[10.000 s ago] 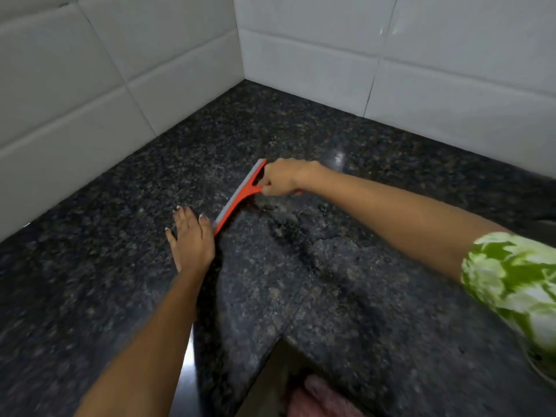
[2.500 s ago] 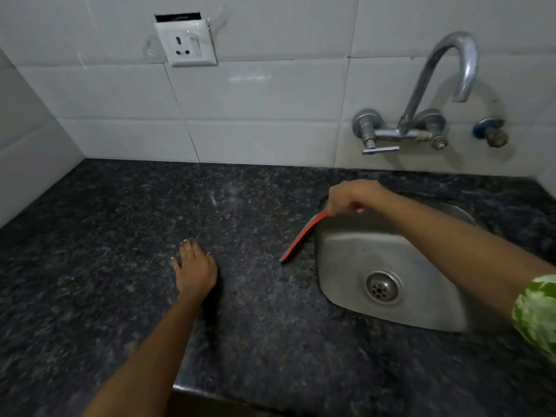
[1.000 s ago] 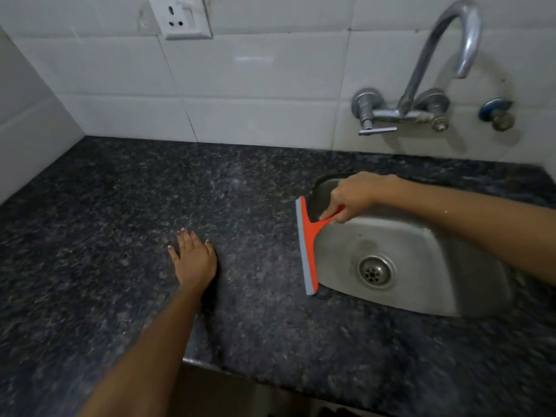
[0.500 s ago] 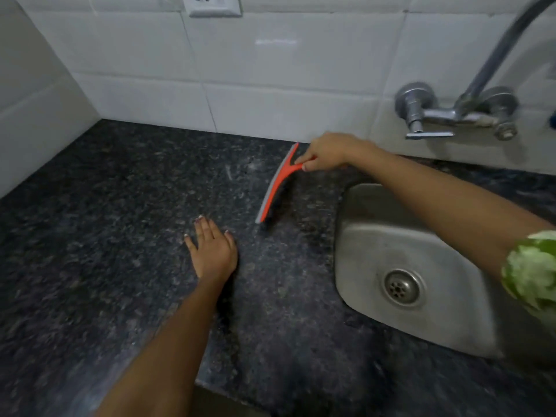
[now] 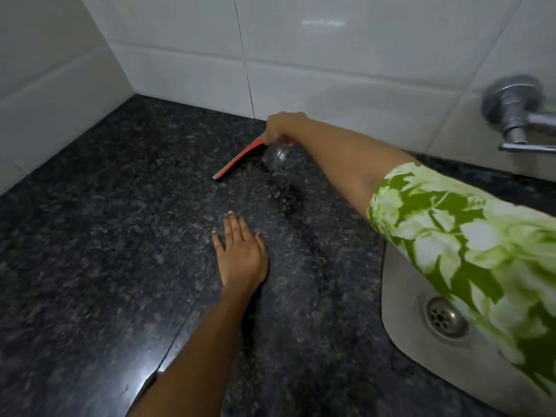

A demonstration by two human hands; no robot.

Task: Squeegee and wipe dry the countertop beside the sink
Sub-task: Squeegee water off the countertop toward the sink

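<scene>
A red squeegee [image 5: 239,159] with a grey rubber edge stands with its blade on the dark speckled granite countertop [image 5: 99,236], close to the back wall. My right hand [image 5: 281,126] grips its handle, arm stretched across from the right; most of the handle is hidden in the fist. My left hand [image 5: 240,254] lies flat on the counter, fingers straight, nearer to me than the blade. The steel sink [image 5: 421,326] is sunk into the counter at the right, partly covered by my green patterned sleeve.
White tiled walls [image 5: 301,70] meet in a corner at the back left. A chrome tap valve [image 5: 514,115] juts from the wall at the upper right. The sink drain [image 5: 443,317] shows at the lower right. The counter's front edge [image 5: 156,370] runs beneath my left forearm.
My right hand has carried the squeegee from the sink's edge back and left to the wall side of the counter. My left hand has stayed flat on the counter.
</scene>
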